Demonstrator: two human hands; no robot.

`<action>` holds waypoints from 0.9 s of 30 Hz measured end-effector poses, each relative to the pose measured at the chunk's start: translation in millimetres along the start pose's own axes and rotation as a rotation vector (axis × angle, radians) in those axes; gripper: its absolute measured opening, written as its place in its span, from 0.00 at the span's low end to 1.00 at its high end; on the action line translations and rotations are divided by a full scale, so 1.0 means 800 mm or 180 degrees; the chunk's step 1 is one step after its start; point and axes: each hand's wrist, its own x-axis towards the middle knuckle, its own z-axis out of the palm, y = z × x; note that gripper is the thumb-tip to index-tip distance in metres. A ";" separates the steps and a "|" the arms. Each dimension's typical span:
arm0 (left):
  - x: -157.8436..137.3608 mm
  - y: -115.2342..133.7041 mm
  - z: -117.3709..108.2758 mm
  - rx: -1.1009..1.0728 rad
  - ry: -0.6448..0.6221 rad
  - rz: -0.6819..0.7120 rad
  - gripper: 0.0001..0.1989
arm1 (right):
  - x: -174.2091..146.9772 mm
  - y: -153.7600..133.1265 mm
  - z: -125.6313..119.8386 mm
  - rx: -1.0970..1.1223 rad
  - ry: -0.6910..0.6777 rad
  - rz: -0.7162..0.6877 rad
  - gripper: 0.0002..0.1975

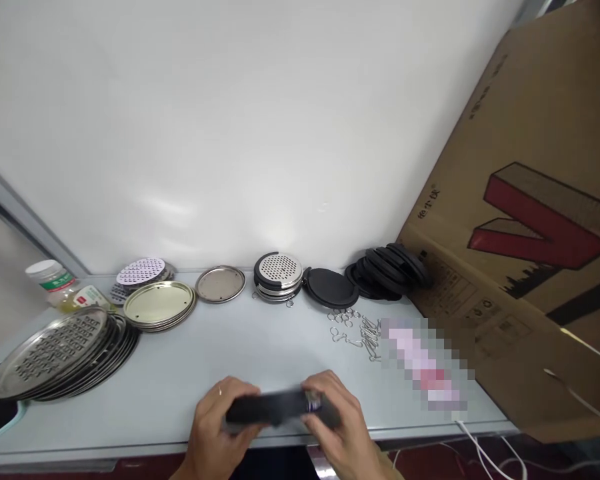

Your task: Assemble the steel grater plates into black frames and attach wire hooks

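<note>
Between my two hands, at the table's front edge, is a flat black piece [275, 408], held nearly edge-on and smeared by motion. It resembles the black round parts at the back, though its face is hidden. My left hand [217, 423] grips its left end, fingers above and thumb below. On its right end my right hand [343, 421] is closed the same way, beside a small shiny spot. Beyond them lie a black round lid [331, 288], a stack of perforated metal grater discs with black rims [280, 270], and loose wire hooks and rings [367, 337].
Left are a pile of large metal grater plates [60, 347], round metal plates [160, 303], purple-toned grater discs [141, 271] and a white-capped jar [50, 275]. One metal disc [221, 284] lies mid-back. Black lids [390, 270] lean near a large cardboard box [520, 220]. White cables [473, 440] hang below right.
</note>
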 end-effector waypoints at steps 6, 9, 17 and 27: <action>0.060 -0.032 0.033 -0.0523 -0.0287 -0.1722 0.19 | 0.057 0.020 0.022 0.0424 0.0406 0.0922 0.22; 0.085 -0.060 0.042 -0.0387 -0.0346 -0.1822 0.21 | 0.069 0.039 0.031 0.0129 0.0457 0.0786 0.23; 0.101 -0.104 0.040 0.0191 -0.0556 -0.1662 0.14 | 0.066 0.048 0.038 -0.0997 0.0194 0.0554 0.22; 0.084 -0.102 0.037 0.0283 -0.0754 -0.1182 0.18 | 0.055 0.058 0.016 -0.1499 0.0496 0.0394 0.16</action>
